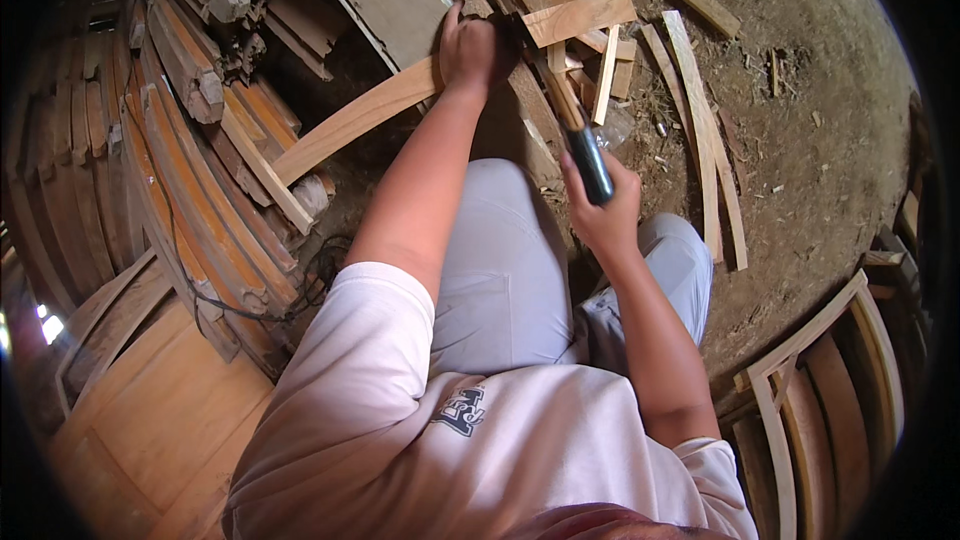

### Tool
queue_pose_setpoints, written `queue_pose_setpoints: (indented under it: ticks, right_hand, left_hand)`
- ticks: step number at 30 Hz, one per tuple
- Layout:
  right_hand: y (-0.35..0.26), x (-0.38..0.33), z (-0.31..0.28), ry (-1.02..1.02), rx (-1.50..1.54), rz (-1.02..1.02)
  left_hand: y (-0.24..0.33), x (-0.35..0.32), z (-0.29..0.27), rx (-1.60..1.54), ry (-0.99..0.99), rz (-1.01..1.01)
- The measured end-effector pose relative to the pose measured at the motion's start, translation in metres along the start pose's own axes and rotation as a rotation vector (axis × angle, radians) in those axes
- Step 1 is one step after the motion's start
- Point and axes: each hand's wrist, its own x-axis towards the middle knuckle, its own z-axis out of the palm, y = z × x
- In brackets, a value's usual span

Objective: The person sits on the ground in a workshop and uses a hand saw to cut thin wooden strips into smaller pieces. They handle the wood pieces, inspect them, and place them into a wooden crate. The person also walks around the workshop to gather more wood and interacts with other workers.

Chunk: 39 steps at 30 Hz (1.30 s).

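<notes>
Wood surrounds me: I look down over my white shirt and grey trousers at a dirt floor (800, 170) littered with offcuts. My left hand (470, 45) is clamped around a long curved wooden rail (350, 120), pale and freshly cut, which runs from lower left up to the right and ends near a short flat board (580, 18). My right hand (605, 210) is closed tight on the black grip of a hammer (575, 130); its wooden shaft slants up and left, and its dark head sits just beside my left knuckles, at the rail. I cannot tell whether the head is touching the wood.

To my left lean stacked curved timbers (190, 170), with a thin black cable (300, 290) trailing over them. To my right lie loose thin slats (700, 140), and lower right stands an unfinished wooden frame (820, 360).

The danger, as I judge it, is closeness: the hammer head works right next to my holding fingers, so a glancing blow could crush them. The rail is braced only by my grip, so a hard strike could make it twist or jump. The pale wood could also bruise or split under an off-centre hit.
</notes>
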Motion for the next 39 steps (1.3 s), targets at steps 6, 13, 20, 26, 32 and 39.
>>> queue_pose_setpoints:
  ticks: [6, 13, 20, 26, 32, 39]
  right_hand:
    - [-0.013, -0.088, -0.067, -0.046, -0.018, 0.093]
    - [-0.001, -0.012, -0.018, -0.007, 0.064, 0.084]
    - [0.002, -0.012, -0.011, -0.036, 0.036, 0.063]
    - [-0.008, -0.092, -0.071, -0.062, -0.045, 0.118]
    - [-0.002, -0.010, -0.013, -0.021, 0.025, 0.061]
    - [0.001, -0.023, -0.019, 0.001, 0.067, 0.082]
  left_hand:
    - [0.013, 0.007, -0.011, 0.260, -0.221, 0.226]
    - [0.009, 0.006, -0.014, 0.160, -0.270, 0.078]
    - [0.004, 0.005, -0.016, 0.306, -0.237, 0.189]
    - [0.017, 0.008, -0.014, 0.216, -0.235, 0.221]
    - [-0.015, 0.003, 0.015, 0.252, -0.116, 0.265]
    - [-0.004, 0.006, 0.003, 0.357, -0.228, 0.272]
